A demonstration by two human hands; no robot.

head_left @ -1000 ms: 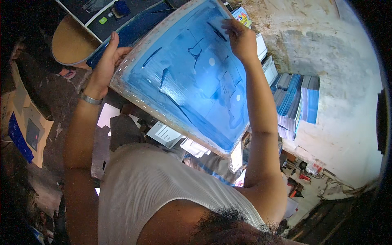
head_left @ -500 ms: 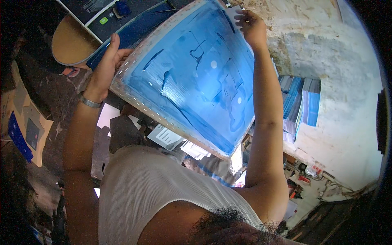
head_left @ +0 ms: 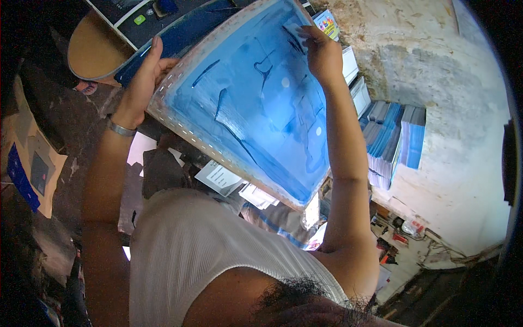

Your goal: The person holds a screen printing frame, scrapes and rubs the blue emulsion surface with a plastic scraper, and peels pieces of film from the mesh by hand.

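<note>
A screen-printing frame (head_left: 163,92) with blue-stained mesh (head_left: 256,109) is tilted up before me. Streaks of wet dark blue ink and two pale round spots show on the mesh. My left hand (head_left: 143,90) grips the frame's left side, thumb pointing up and fingers behind the edge. Near the far right corner, my right hand (head_left: 325,57) pinches a small translucent flat scraper (head_left: 295,32). The scraper lies against the mesh beside a dark ink smear; its grip end is hidden by my fingers.
Tall stacks of blue and white paper (head_left: 384,136) stand by the wall on the right. Printed sheets (head_left: 219,179) lie beneath the frame's near edge. A rounded brown board (head_left: 90,54) and a dark table (head_left: 144,27) are at the far left.
My right hand has moved left and slightly nearer, bringing the scraper from the frame's far right edge onto the mesh. My left hand keeps its grip; the frame has barely shifted.
</note>
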